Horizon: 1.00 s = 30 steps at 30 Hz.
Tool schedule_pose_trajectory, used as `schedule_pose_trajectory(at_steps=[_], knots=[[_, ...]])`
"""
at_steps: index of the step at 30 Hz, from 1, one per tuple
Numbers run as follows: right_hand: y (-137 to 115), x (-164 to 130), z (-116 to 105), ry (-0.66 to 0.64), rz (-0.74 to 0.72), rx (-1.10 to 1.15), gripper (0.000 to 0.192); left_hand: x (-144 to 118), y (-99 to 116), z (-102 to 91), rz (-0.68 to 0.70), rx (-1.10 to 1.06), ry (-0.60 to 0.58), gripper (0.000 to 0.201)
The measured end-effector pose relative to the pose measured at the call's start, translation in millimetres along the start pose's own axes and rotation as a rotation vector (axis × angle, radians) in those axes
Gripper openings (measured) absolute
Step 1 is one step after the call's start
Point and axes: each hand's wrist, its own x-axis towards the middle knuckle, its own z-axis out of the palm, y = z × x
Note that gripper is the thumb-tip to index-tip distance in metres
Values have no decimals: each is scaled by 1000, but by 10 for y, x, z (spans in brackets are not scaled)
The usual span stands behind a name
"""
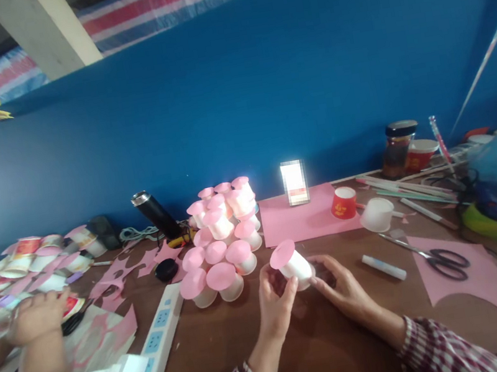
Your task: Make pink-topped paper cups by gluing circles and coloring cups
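Between my two hands is a white paper cup, tilted, with a round pink paper disc on its upturned end. My left hand wraps the cup from the left, thumb across its side. From the right, my right hand grips the cup's rim with thumb and fingers. Left of my hands stands a cluster of similar cups topped with pink discs, some stacked. To the right are a glue stick or white tube, a plain white cup and a red cup.
Scissors lie on cut pink paper at the right. Pink sheets lie behind my hands. A power strip with a plugged white charger runs at left, near a black flask. Another person's hands work at far left.
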Motion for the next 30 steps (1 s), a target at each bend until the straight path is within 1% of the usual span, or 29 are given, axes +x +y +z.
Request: schedule_pose_trajectory(at_steps=[4,8,9,13,17,21,24,28,30], knots=[[41,6,19,31,1,6,34,-6,13,20,5,8,-9,38],[61,5,19,50,-36,4,35,-5,2,72,-2,-11,-45,43],[57,2,15,49,-47,1,36,-3,-14,80,-4,-12,-35,43],[13,-19,3,19,-98,-22,36,21,-100,69,-7,39,64,43],[-23,-38,7,11,-183,-111,41,68,-164,30,13,-48,71,44],[-10,-55,21,-14,-246,-204,50,94,-203,12,-15,-109,87,43],[3,-64,29,-42,-284,-239,54,83,-181,24,-28,-122,93,43],[-9,-59,30,-76,-325,-254,54,64,-91,52,-36,-131,28,53],[-18,-54,27,-93,-336,-256,52,67,-61,55,-50,-110,21,57]])
